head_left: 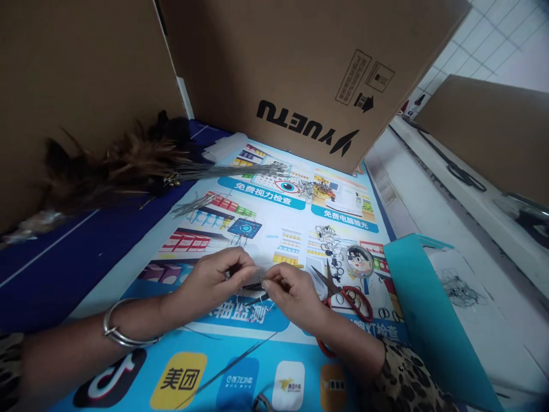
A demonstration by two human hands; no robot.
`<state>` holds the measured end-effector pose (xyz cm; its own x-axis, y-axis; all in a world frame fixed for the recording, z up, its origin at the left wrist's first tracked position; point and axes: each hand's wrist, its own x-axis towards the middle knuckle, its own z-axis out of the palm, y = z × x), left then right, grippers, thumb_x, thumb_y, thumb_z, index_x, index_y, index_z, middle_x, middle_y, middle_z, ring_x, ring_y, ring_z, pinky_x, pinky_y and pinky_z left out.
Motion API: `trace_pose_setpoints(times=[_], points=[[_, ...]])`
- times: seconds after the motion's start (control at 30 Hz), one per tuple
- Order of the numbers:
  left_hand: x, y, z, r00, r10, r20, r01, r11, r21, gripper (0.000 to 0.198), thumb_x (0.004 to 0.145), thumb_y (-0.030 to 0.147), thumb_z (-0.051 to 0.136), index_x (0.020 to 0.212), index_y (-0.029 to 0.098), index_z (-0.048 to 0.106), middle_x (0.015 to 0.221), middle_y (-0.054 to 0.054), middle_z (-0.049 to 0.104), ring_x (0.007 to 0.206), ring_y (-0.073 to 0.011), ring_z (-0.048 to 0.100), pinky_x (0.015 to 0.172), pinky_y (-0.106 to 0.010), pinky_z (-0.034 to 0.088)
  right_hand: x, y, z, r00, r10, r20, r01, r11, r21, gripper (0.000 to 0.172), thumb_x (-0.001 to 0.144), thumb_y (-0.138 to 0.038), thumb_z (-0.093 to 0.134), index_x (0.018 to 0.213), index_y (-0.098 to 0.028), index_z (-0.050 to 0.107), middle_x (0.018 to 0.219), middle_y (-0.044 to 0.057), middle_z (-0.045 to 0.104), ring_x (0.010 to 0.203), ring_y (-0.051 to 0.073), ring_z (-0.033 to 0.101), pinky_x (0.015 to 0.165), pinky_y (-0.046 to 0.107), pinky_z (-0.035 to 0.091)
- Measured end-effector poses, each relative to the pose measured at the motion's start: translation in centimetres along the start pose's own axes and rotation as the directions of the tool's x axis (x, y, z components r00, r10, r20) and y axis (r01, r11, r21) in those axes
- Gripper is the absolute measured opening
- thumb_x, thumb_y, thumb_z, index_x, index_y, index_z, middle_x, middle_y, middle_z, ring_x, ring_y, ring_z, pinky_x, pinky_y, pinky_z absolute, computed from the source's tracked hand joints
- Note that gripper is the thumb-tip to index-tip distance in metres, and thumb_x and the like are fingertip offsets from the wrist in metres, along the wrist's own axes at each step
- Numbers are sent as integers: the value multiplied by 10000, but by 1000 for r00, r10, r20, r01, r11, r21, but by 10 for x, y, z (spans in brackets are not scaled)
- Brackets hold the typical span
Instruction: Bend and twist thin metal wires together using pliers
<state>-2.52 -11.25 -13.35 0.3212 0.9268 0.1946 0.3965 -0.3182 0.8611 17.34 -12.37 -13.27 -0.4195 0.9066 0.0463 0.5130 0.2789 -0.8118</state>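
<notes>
Our left grip (218, 280) and right grip (295, 293) were pinched at the fingertips, facing each other over a thin dark piece (252, 287); we took both to be grasping it, though its ends were too small to tell. It lay between and just under the fingertips, long axis running roughly crosswise, about equally near both. Scissors (331, 281) rested just beside the right grip, blades pointing away. Ahead, a box (274, 68) read YUETU, upside down; the desk cover (146, 392) carried 免费视力检查, 免费电脑验光 and, nearer us, 美团 and a music-note logo
</notes>
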Motion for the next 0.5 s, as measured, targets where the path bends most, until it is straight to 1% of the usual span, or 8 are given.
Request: trace_pose_setpoints(times=[0.07,0.13,0.2,0.27,0.3,0.37,0.43,0.5], points=[[0,0,-1,1000,-6,-15,6,1000,1,191,866,264,487,708,166,529,628,17,524,577,-111,481,534,-219,385,0,-1,-4,1000,-9,-20,9,1000,-27,139,850,-281,535,945,-192,585,774,5,598,667,115,542,594,207,413],[0,1,-3,999,-17,-28,17,1000,2,195,867,276,494,709,167,530,625,18,524,579,-112,479,534,-219,387,0,-5,-14,999,-22,-40,19,997,-74,197,855,-291,536,1021,-192,570,844,23,612,696,119,561,615,213,432],[1,1,-4,999,-26,-44,26,1000,5,194,865,286,506,715,167,534,636,15,529,594,-116,484,541,-219,393,0,-11,-29,998,-45,-42,35,976,-213,196,857,-283,541,1023,-184,572,918,45,615,756,131,579,654,227,441],[1,0,-5,998,-29,-60,30,1000,8,191,862,288,514,717,167,536,646,12,536,608,-119,492,548,-220,398,0,-18,-44,999,-25,21,31,911,-411,158,866,-276,532,982,-184,588,943,55,621,805,154,587,674,246,435],[2,0,-5,997,-30,-67,31,999,8,191,862,288,517,715,167,536,647,12,539,610,-119,494,552,-221,401,-1,-21,-50,998,-4,66,36,867,-497,156,879,-280,516,979,-187,591,944,58,624,821,164,589,657,248,430],[2,1,-5,996,-28,-79,29,1000,9,193,859,289,520,710,167,537,648,12,543,612,-119,498,560,-223,406,-4,-27,-55,988,32,150,71,768,-636,160,892,-292,502,952,-180,598,900,68,627,811,188,589,627,263,421],[2,1,-6,995,-29,-98,30,1000,9,191,856,288,523,710,166,539,653,13,543,616,-119,499,571,-225,410,-10,-32,-54,969,39,245,152,684,-713,160,890,-298,508,902,-171,603,859,78,625,798,210,583,621,286,423],[3,2,-7,992,-31,-119,32,999,2,184,855,286,523,717,166,540,659,15,538,623,-118,498,581,-225,413,-15,-36,-49,952,22,304,219,645,-732,157,888,-295,509,877,-168,602,845,78,623,786,217,571,646,311,434]])
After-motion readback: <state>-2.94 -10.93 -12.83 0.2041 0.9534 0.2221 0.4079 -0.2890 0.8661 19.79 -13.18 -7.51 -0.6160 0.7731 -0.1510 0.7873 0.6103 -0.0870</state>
